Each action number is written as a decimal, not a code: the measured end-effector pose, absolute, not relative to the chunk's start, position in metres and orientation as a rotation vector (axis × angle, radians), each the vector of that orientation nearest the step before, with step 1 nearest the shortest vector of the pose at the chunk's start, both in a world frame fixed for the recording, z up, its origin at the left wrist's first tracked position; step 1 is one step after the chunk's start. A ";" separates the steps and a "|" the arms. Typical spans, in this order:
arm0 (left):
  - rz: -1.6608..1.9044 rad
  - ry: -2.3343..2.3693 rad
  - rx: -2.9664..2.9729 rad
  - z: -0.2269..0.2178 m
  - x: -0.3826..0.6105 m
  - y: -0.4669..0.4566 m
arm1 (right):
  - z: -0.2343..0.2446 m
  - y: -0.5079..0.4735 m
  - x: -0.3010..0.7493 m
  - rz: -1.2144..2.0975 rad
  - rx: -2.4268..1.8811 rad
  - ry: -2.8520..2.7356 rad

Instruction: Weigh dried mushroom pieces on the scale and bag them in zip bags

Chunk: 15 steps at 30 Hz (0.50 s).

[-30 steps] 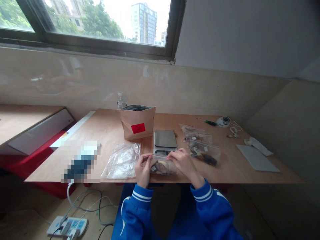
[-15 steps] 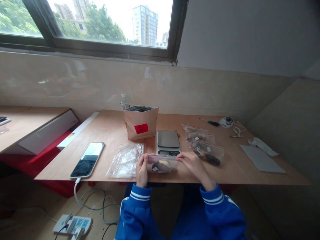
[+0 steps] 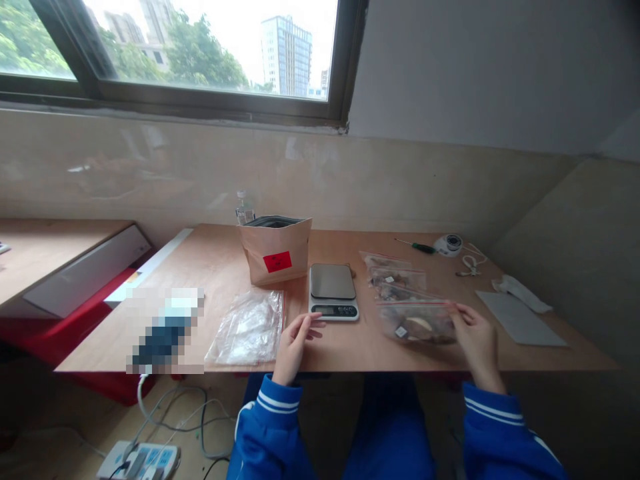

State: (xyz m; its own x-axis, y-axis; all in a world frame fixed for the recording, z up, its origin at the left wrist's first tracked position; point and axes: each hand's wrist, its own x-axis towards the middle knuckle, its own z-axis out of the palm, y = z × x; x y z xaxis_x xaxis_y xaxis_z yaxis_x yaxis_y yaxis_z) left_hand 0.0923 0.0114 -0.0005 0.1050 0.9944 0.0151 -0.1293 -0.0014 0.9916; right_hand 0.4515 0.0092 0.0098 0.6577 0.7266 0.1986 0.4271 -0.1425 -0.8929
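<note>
head: filled bags (image 3: 419,327); perhaps four

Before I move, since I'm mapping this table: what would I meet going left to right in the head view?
Pixelated device, clear plastic bags, scale, filled clear bag in the right hand, white sheet.

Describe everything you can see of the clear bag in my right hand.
The clear bag looks like thin plastic with a reddish strip along its top. A pale piece, darker contents and a small white label show through it. Your right hand pinches its top right corner, right of the scale. Whether its bottom touches the table is unclear.
</note>
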 end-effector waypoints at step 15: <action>1.211 1.108 1.182 0.000 0.079 0.016 | -0.055 0.021 0.380 -0.407 -1.930 -1.243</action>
State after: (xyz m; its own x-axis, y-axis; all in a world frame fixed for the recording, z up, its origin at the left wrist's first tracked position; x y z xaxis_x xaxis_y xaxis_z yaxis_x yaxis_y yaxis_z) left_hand 0.0787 0.0157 0.0000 0.0538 0.9985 0.0094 -0.0787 -0.0052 0.9969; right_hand 0.3800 0.0212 -0.0548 0.4683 0.6189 0.6306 0.8721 -0.2090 -0.4424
